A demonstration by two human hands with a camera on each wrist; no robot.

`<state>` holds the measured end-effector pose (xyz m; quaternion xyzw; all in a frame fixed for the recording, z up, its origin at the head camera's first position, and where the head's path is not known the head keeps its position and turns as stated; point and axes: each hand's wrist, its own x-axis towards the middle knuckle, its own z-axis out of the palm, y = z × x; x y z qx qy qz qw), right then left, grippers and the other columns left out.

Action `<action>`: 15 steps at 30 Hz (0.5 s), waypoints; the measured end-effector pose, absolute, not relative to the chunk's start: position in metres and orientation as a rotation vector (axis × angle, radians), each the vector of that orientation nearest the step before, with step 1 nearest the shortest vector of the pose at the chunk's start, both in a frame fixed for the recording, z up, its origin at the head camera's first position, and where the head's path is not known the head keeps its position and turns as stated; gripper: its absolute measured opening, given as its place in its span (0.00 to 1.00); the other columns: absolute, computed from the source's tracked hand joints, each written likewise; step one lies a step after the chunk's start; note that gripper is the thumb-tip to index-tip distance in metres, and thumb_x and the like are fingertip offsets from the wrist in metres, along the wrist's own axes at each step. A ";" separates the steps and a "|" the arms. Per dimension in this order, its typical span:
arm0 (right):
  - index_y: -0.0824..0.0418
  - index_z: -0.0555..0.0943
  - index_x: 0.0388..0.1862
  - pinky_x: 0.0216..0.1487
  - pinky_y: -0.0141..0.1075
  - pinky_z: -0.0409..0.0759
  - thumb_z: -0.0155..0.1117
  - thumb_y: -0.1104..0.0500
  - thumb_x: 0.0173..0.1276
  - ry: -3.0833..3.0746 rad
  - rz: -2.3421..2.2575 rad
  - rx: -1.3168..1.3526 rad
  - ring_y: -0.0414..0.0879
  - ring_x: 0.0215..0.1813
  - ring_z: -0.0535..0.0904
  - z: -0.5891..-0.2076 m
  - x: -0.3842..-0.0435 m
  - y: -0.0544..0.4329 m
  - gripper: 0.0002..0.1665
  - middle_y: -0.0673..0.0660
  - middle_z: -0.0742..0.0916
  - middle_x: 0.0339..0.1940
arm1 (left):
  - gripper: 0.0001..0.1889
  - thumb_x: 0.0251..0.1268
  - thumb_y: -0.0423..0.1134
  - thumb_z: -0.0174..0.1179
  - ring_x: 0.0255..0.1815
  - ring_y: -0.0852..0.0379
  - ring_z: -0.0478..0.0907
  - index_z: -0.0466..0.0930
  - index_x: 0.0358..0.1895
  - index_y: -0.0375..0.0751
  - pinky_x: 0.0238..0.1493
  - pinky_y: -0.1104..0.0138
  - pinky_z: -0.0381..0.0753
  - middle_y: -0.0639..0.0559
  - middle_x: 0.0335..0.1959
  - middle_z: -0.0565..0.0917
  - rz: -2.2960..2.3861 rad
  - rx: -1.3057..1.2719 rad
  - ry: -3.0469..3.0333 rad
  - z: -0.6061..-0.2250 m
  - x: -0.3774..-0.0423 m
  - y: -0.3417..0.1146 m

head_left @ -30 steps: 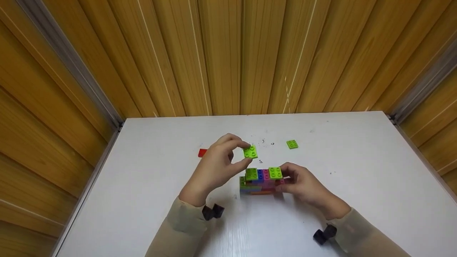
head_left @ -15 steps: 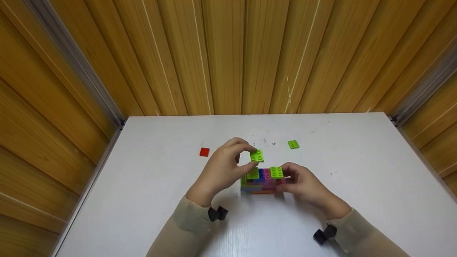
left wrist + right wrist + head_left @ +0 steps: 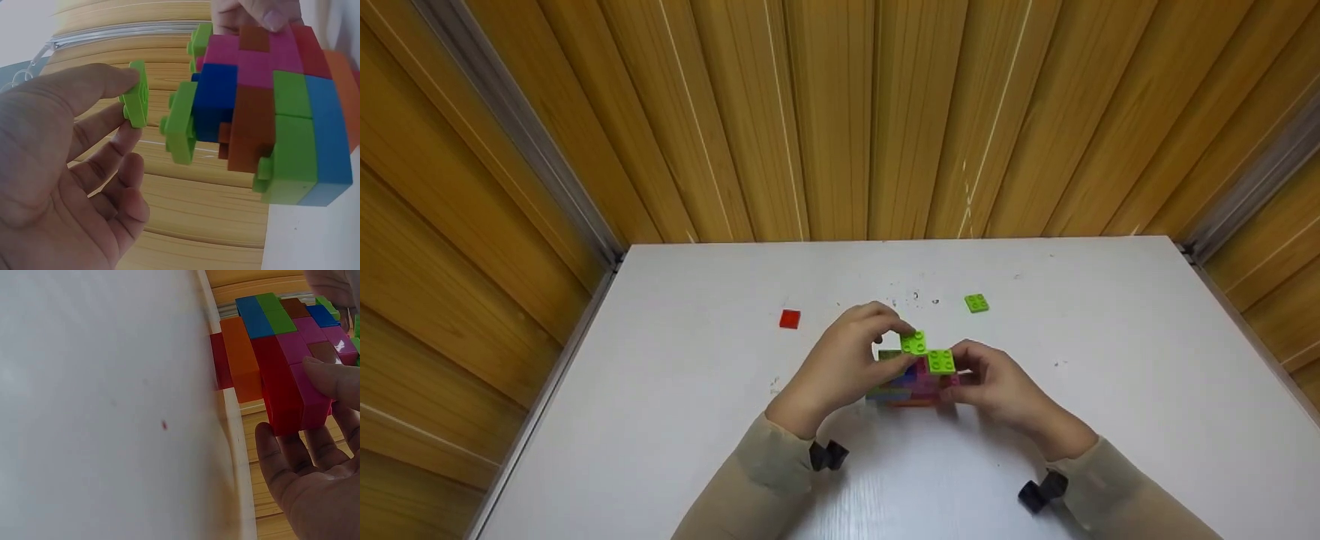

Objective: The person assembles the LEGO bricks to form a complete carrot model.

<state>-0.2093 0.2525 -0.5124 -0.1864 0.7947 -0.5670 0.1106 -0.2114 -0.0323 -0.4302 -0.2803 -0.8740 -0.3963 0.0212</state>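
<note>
My left hand (image 3: 851, 364) pinches a thin lime green building brick (image 3: 136, 97) between thumb and fingertips, close over the top of a multicoloured block structure. That structure (image 3: 256, 95) is made of pink, blue, brown, green, light blue, red and orange bricks. Two flat lime green bricks sit on its top, one at the left end and one (image 3: 940, 361) at the right end. My right hand (image 3: 1001, 386) grips the right end, its thumb on a pink brick (image 3: 306, 391) and its fingers round the far side. In the head view my left hand hides part of the structure.
A flat red brick (image 3: 790, 319) lies on the white table (image 3: 675, 360) at the left of the hands. Farther back on the right lies another thin lime green brick (image 3: 976, 303). Wood-patterned panels (image 3: 840, 120) stand behind the table and at both sides.
My left hand has moved right and toward me with the pinched green brick, from beyond the structure's left end to over its middle. The right hand keeps its grip in place.
</note>
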 end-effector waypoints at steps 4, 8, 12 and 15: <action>0.69 0.83 0.60 0.62 0.31 0.84 0.80 0.69 0.68 2.340 -1.669 -0.549 0.43 0.57 0.89 -0.513 -0.209 0.253 0.24 0.48 0.91 0.55 | 0.14 0.74 0.43 0.79 0.62 0.55 0.83 0.93 0.58 0.50 0.67 0.60 0.87 0.58 0.59 0.89 -1.229 -0.881 -2.727 -0.434 -0.211 -0.029; 0.69 0.83 0.60 0.62 0.31 0.84 0.80 0.70 0.68 2.344 -1.663 -0.547 0.44 0.57 0.89 -0.513 -0.209 0.252 0.24 0.50 0.91 0.55 | 0.14 0.73 0.43 0.79 0.64 0.55 0.82 0.93 0.58 0.50 0.68 0.61 0.86 0.58 0.59 0.89 -1.217 -0.883 -2.753 -0.437 -0.211 -0.027; 0.69 0.83 0.60 0.61 0.32 0.85 0.80 0.69 0.68 2.347 -1.660 -0.544 0.44 0.57 0.89 -0.512 -0.209 0.252 0.23 0.51 0.91 0.55 | 0.14 0.72 0.43 0.80 0.63 0.56 0.82 0.93 0.57 0.50 0.68 0.62 0.86 0.59 0.57 0.89 -1.196 -0.894 -2.761 -0.441 -0.213 -0.027; 0.69 0.83 0.59 0.60 0.31 0.85 0.81 0.69 0.68 2.342 -1.667 -0.541 0.43 0.57 0.89 -0.512 -0.209 0.252 0.23 0.50 0.91 0.54 | 0.14 0.72 0.44 0.80 0.63 0.56 0.82 0.94 0.56 0.50 0.67 0.62 0.86 0.59 0.57 0.89 -1.189 -0.895 -2.771 -0.442 -0.213 -0.026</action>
